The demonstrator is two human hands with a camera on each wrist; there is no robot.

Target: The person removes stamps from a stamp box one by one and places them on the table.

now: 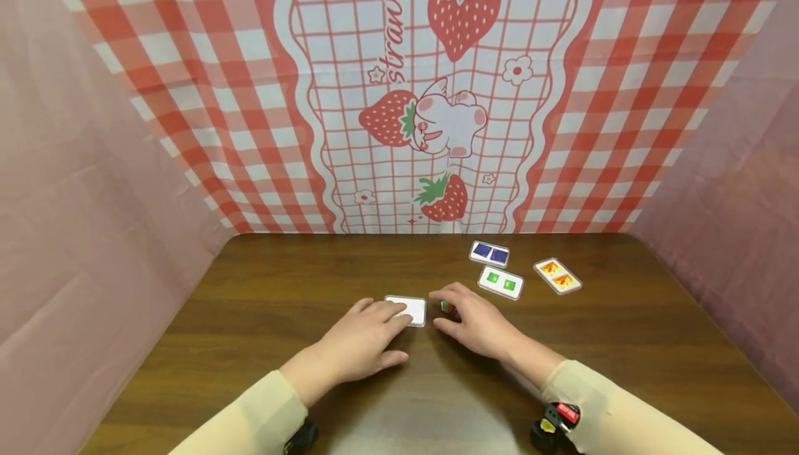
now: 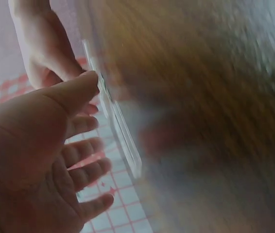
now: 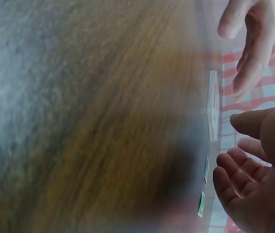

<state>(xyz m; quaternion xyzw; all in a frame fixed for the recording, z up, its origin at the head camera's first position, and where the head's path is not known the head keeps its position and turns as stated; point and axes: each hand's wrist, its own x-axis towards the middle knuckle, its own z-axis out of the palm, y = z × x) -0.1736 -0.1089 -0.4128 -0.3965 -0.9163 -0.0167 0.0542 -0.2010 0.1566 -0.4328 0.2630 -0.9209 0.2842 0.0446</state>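
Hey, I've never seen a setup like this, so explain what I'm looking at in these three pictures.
There is no robot here, just a person's two bare hands. The wide picture comes from a camera on the head, looking forward and down. The other two come from cameras on the wrists, so they look sideways across the table.

The left hand has its fingertips over a white card. The right hand is beside that card, fingers bent; something green shows there, mostly hidden. Neither hand clearly grips anything.

Farther right lie a blue-marked card, a green-marked card and an orange-marked card. Behind hangs a strawberry cloth.
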